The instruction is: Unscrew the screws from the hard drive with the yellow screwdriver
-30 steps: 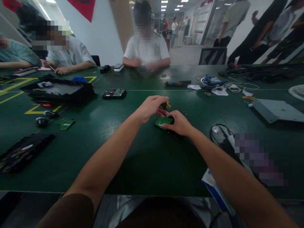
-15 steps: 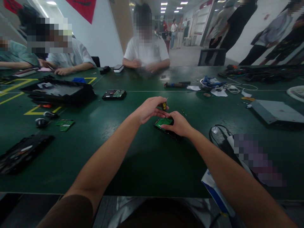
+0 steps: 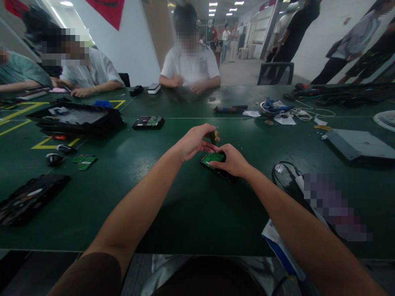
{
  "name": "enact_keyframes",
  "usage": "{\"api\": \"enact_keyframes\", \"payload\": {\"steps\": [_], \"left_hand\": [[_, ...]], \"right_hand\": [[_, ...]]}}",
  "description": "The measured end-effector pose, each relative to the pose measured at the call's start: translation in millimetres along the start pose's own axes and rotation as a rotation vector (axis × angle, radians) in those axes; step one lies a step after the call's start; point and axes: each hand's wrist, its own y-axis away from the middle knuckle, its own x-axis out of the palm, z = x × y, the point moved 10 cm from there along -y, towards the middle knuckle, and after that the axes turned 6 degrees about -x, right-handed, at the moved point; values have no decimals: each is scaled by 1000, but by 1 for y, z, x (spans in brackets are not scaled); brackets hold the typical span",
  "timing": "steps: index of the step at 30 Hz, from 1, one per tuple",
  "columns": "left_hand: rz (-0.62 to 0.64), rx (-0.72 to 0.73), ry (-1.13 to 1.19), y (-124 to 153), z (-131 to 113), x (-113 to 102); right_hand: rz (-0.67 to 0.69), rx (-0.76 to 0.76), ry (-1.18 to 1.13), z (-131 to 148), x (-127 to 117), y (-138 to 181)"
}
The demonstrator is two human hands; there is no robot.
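Observation:
My left hand (image 3: pixel 199 142) is closed around a screwdriver (image 3: pixel 213 136) with a black and yellow handle. The tool stands upright, its tip down at a hard drive (image 3: pixel 226 176) whose green circuit board (image 3: pixel 212 158) faces up. With thumb and fingers across its sides, my right hand (image 3: pixel 231 161) grips the drive on the table and hides part of the board. Several tiny screws (image 3: pixel 238 146) lie just beyond my right hand.
Another hard drive (image 3: pixel 148 122) and a black tray (image 3: pixel 77 117) are further off. Loose green boards (image 3: pixel 84 161) and a black casing (image 3: pixel 32 197) lie to the left. A grey metal box (image 3: pixel 362 146) sits at right. A person (image 3: pixel 189 68) sits opposite.
The screwdriver handle has turned a little in my left fingers, showing its yellow part differently. Both hands and the hard drive stay in place.

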Motion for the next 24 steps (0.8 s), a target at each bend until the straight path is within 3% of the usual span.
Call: {"api": "enact_keyframes", "payload": {"steps": [5,14,24], "left_hand": [[32,-49,85,-1,6,5],[9,3,-67,-1,0,-5],[33,-47,39,0,3,4]], "right_hand": [[-1,3,-1,-1,1,0],[16,-5,14,-1,2,0],[-23,-1,-2,-4,3,-1]]}}
